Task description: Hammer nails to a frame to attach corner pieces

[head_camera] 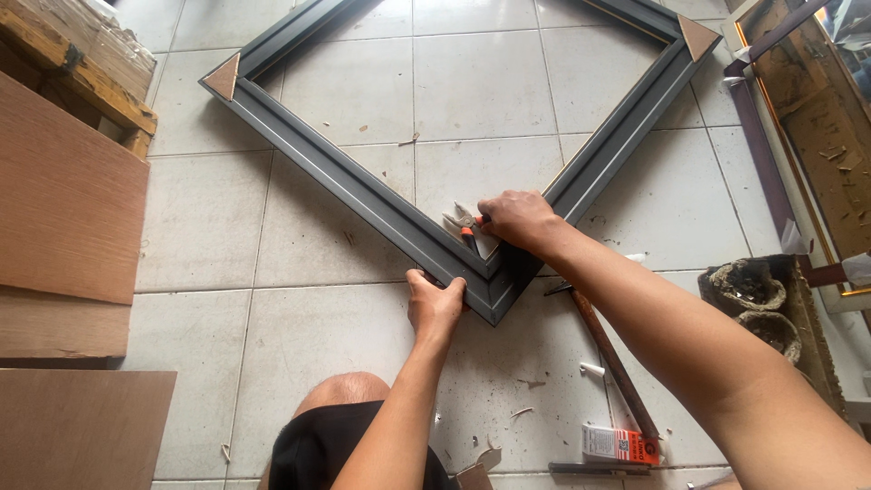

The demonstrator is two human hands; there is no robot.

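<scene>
We see a large dark grey square frame of moulded strips (pixel 363 195) lying flat on the pale tiled floor (pixel 299 336), turned like a diamond so that its nearest corner points toward us. Our left hand (pixel 435 304) grips the outer edge of that corner, fingers curled over the moulding and clenched on it. Just beyond and to the right of it, our right hand (pixel 517 220) is closed around small pliers with orange-and-black handles (pixel 464 222), whose metal tip rests on the inner edge of the corner, beside a pale triangular corner piece (pixel 485 243).

Far ahead of both hands, two copper-coloured triangular plates (pixel 224 78) sit on the frame's left and right corners. Inside the frame the tiles lie bare apart from a few scraps.

To the right of the right forearm a long brown wooden-handled tool (pixel 612 358) lies slanted on the floor, its upper end just beside the frame's outer edge, and a small white-and-orange box (pixel 620 445) lies at its lower end. Further right stand two rough grey bowl-like shapes (pixel 753 299) and another frame – dark with gold trim (pixel 771 154). Left of the left hand, well apart, brown wooden boards (pixel 68 236) are stacked – open tiles lie between them and the frame's edge.
</scene>
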